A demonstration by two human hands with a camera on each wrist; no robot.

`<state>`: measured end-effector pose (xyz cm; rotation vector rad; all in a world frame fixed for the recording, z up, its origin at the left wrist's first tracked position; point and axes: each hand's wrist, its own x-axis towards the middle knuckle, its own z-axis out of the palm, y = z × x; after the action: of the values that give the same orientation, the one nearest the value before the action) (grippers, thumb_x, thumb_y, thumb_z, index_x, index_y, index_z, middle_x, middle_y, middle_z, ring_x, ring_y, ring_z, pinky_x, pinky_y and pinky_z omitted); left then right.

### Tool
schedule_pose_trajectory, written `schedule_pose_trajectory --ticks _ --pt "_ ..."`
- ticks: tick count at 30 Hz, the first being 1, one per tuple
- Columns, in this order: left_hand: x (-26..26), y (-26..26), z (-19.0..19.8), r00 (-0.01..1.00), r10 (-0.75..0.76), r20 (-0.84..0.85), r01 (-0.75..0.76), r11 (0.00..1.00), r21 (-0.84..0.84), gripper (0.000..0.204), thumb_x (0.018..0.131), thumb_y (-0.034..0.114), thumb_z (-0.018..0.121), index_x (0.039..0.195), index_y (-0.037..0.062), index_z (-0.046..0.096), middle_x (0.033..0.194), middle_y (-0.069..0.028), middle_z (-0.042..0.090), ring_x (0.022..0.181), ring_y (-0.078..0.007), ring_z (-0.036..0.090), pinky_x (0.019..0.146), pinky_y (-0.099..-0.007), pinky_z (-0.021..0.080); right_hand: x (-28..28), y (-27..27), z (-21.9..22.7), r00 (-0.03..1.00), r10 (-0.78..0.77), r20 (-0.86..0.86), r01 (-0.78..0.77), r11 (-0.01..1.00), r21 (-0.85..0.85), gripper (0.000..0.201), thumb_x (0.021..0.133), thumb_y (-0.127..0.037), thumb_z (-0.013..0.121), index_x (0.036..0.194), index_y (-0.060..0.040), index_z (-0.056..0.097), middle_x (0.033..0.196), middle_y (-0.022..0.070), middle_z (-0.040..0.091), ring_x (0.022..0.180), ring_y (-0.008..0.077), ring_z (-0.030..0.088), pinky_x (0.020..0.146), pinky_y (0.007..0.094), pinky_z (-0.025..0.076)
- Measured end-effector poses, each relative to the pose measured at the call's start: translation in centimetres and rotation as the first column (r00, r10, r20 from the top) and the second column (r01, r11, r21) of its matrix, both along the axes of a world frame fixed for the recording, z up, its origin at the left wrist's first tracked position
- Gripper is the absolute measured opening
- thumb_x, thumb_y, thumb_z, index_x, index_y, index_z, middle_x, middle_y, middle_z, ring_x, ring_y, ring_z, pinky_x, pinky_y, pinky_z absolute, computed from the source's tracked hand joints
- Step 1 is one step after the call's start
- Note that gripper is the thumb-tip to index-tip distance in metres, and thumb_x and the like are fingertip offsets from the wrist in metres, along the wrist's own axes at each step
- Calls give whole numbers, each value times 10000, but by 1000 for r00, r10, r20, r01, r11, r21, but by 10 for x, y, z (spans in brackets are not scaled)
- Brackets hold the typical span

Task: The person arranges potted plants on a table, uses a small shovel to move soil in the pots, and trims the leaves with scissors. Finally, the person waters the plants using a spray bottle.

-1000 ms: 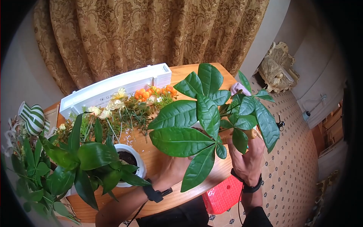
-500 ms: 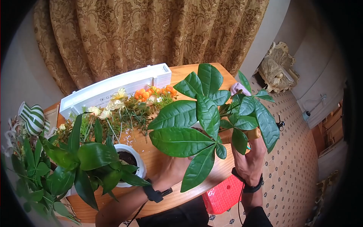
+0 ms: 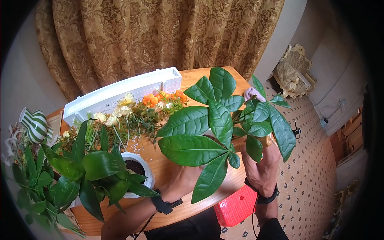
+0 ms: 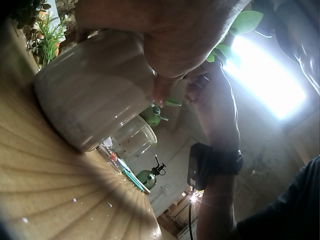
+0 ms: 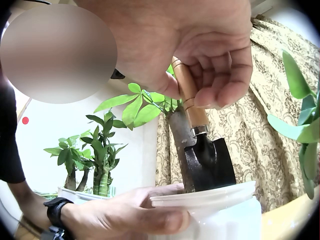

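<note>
A white flower pot point(image 5: 225, 212) holds a plant with a woody trunk point(image 5: 179, 135) and broad green leaves point(image 3: 192, 150). My left hand point(image 5: 120, 215) grips the pot near its rim, the thumb along the outside. In my right hand point(image 5: 215, 65) is a small trowel point(image 5: 210, 162), held by its wooden handle. Its black blade points down into the pot beside the trunk, the tip hidden behind the rim. Seen from the head, the leaves cover most of the pot and part of both hands. The left wrist view shows the pot's smooth side point(image 4: 95, 85) on the wooden table.
Left of the pot stands another white pot point(image 3: 150, 170) with a leafy plant. Behind lie cream and orange flowers point(image 3: 154, 99) before a long white planter box point(image 3: 124, 94). A green-striped vase point(image 3: 34, 126) is far left. A glass jar point(image 4: 134, 137) and a spray bottle point(image 4: 147, 177) stand beyond the pot.
My right hand and the trowel handle shifted slightly right half a second ago, and now are back to the left. My left hand and the pot have stayed in place.
</note>
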<state>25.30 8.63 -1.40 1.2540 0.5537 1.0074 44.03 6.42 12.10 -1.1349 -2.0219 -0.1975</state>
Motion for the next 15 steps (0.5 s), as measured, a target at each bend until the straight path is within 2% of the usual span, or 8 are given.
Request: schedule_pose_trajectory --ticks 1,2,4,5,7,8,10,15 --pt "0 1 -1 1000 12 6 -12 1000 -1 623 1074 390 458 1535 32 242 1521 -154 405 1365 -244 444 1175 -440 395 0 0 0 1000 2 2 -2 1000 3 293 848 -51 712 1122 -2 621 968 150 660 847 342 633 770 412 486" --pt "-1 6 -9 1000 12 -17 -10 996 91 608 1065 338 492 1529 29 251 1506 -155 420 1355 -251 455 1164 -445 410 0 0 -1 1000 2 2 -2 1000 3 293 848 -51 712 1122 -2 621 968 150 660 847 342 633 770 412 486" --pt "-1 5 -2 999 13 -40 -6 983 183 597 1056 286 526 1523 27 259 1492 -156 436 1344 -257 466 1154 -450 424 0 -1 -3 994 -1 -113 -8 997 -76 284 847 -53 715 1111 -2 626 972 149 663 853 343 638 775 409 488" --pt "1 1 4 995 13 96 -14 1000 13 643 1021 278 592 1517 26 271 1471 -143 458 1329 -245 475 1151 -435 421 1 -1 -3 994 -1 -113 -8 997 -76 284 847 -53 715 1111 -2 626 972 149 663 853 343 638 775 409 488" --pt "3 2 4 973 36 228 0 988 -157 691 985 271 658 1511 25 283 1450 -130 480 1315 -233 484 1149 -420 418 1 -1 -4 991 7 -135 -15 998 -61 283 848 -48 710 1116 1 631 995 151 665 879 340 644 795 402 494" --pt "4 9 -8 995 81 51 -87 990 113 740 946 291 710 1502 24 301 1434 -118 494 1296 -226 491 1145 -406 410 1 0 -4 991 7 -135 -15 998 -61 283 848 -48 710 1116 1 631 995 151 665 879 340 644 795 402 494" --pt "5 13 -11 979 172 -109 -119 916 384 789 907 311 761 1493 23 319 1418 -105 508 1278 -218 499 1142 -392 402 2 0 -5 986 23 -168 -31 999 -45 296 846 -40 704 1130 5 633 1018 154 665 904 336 647 816 398 496" --pt "3 10 -5 950 261 -173 -152 868 472 831 864 361 801 1476 19 354 1394 -101 528 1248 -225 507 1136 -384 384 5 -1 -5 992 11 -129 -17 999 -49 316 838 -40 708 1141 7 628 1027 158 662 916 337 646 829 397 494"
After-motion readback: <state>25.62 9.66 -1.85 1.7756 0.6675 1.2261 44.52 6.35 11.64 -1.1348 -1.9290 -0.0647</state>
